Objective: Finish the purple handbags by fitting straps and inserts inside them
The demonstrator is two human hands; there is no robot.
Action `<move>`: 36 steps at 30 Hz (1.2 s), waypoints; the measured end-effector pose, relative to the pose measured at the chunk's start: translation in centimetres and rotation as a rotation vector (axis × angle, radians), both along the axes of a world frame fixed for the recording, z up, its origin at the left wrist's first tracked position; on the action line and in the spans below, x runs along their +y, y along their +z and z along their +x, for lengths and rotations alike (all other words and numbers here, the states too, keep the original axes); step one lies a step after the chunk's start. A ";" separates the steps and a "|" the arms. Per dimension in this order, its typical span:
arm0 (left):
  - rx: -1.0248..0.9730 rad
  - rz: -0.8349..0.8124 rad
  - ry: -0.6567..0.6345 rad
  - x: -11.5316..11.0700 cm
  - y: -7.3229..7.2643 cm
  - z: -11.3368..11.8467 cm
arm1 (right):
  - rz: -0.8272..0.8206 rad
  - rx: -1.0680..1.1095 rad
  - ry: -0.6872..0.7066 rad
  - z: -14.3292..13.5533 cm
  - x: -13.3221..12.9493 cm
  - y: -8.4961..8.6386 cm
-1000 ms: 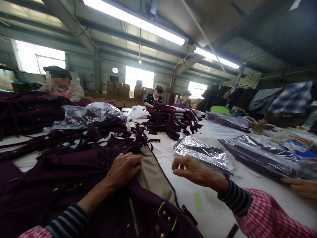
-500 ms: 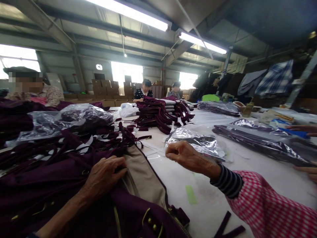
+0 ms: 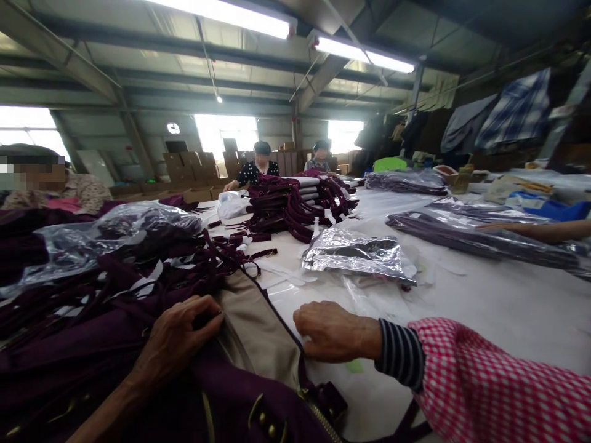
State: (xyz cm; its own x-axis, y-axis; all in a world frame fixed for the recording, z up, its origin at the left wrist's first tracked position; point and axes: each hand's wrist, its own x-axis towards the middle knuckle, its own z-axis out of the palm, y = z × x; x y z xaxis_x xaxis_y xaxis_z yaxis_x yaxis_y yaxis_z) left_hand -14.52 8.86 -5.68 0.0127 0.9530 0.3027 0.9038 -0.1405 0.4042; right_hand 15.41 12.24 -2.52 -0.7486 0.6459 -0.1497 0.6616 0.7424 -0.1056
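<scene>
A dark purple bag (image 3: 115,320) with brass-coloured zips and fittings lies in front of me, its beige lining (image 3: 258,326) showing at the opening. My left hand (image 3: 184,326) is closed on the bag's fabric at the lining's left edge, thumb against curled fingers. To the right of the opening, my right hand (image 3: 330,332) hovers close to the bag's rim with its fingers curled in. Whatever those fingers hold, if anything, is hidden. Purple straps (image 3: 406,424) trail over the table below my right sleeve.
Beyond my right hand lies a clear plastic bag (image 3: 360,252). A stack of purple bags (image 3: 300,206) stands mid-table, and wrapped bags (image 3: 462,234) lie at right under another person's arm (image 3: 545,230). Plastic film (image 3: 124,221) covers goods at left. Several people sit around.
My right hand has come down and slightly left, closer to the bag's rim. My left hand keeps its hold on the bag. At right, the other person's arm now reaches over the wrapped bags.
</scene>
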 end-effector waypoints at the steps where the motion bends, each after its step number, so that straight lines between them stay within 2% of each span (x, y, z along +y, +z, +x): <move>1: -0.019 0.002 0.004 -0.1 0.2 0.1 | 0.015 -0.007 0.000 -0.1 0.0 -0.3; 6: -0.013 -0.024 -0.003 -0.3 0.9 0.5 | 0.068 0.009 -0.018 -0.6 0.5 -1.0; 12: 0.091 -0.043 0.014 -0.2 1.1 0.6 | 0.063 0.010 -0.069 -1.0 0.6 -0.7; 14: 0.119 -0.035 0.011 -0.2 1.1 0.7 | -0.031 0.117 -0.145 -0.3 1.0 -0.7; 19: 0.125 -0.008 -0.030 -0.3 1.0 0.7 | -0.497 0.556 -0.374 2.0 2.6 -1.0; 25: 0.099 -0.002 -0.048 -0.4 1.2 0.7 | -0.671 0.842 -0.467 1.8 2.8 -1.7; 29: 0.085 0.013 -0.035 -0.5 1.1 0.8 | -0.713 0.927 -0.448 0.3 2.4 -1.5; 36: 0.076 0.014 -0.031 -0.4 0.8 0.7 | -0.605 0.769 -0.264 -2.4 1.6 0.0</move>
